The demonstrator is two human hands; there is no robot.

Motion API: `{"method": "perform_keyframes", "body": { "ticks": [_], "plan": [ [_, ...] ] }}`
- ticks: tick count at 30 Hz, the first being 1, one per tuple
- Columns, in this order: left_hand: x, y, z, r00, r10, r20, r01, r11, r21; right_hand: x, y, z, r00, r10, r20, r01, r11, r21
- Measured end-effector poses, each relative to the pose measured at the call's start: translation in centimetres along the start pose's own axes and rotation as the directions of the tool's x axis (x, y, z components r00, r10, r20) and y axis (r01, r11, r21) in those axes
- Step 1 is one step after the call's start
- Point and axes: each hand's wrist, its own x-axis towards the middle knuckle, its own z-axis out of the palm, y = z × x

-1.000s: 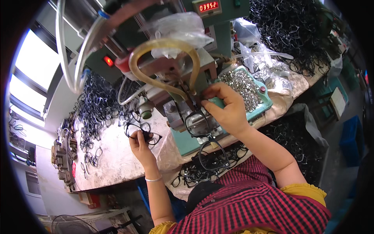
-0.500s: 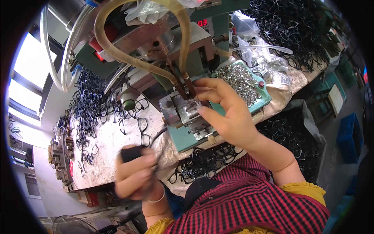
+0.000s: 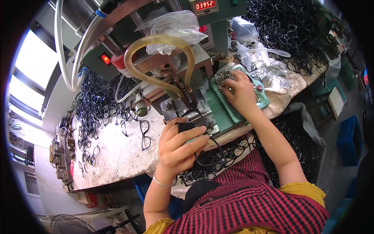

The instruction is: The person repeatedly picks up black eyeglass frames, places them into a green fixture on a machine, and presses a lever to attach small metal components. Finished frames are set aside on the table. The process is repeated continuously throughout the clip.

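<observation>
My left hand, in front of the machine, is closed around a black eyeglass frame. One end of the frame reaches up to the metal jig below the two copper-coloured electrode tips. A small black block also shows between the left fingers; its kind is unclear. To the right, my right hand is over a green tray, with bent fingertips down among small shiny metal parts. Whatever those fingertips pinch is too small to make out.
A yellowish hose loops in front of the machine. Black eyeglass frames pile up at left, and another heap lies at the back right. A single frame rests on the table. Clear plastic bags lie behind the tray.
My right hand has left the jig and moved right to the tray. My left hand has come up and right to the jig with the eyeglass frame. The hose now appears lower in view.
</observation>
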Motion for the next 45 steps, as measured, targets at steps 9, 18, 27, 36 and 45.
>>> {"method": "perform_keyframes", "body": {
  "ticks": [9, 18, 27, 36, 45],
  "plan": [
    [-6.9, 3.4, -4.8, 0.948, -0.208, -0.242, 0.297, 0.852, 0.431, -1.8, 0.0, -1.5, 0.998, 0.042, -0.050, -0.046, 0.995, -0.088],
    [-7.4, -4.7, -8.9, 0.370, -0.804, -0.465, 0.915, 0.402, 0.034, -2.4, -0.6, -1.3, 0.992, 0.077, -0.097, -0.089, 0.987, -0.130],
    [-17.8, -12.5, -1.9, 0.579, -0.753, -0.312, 0.707, 0.273, 0.653, -5.0, 2.0, -3.9, 0.778, 0.628, -0.004, -0.460, 0.574, 0.677],
    [-18.8, -24.9, -11.6, 0.638, -0.589, -0.496, 0.720, 0.228, 0.655, -0.7, -3.0, -2.9, 0.861, 0.431, 0.270, -0.417, 0.294, 0.860],
    [-14.9, -15.0, -6.6, 0.604, -0.495, -0.625, 0.696, 0.709, 0.111, 0.4, -9.0, -2.4, 0.941, 0.284, 0.186, -0.292, 0.397, 0.870]
  ]
}}
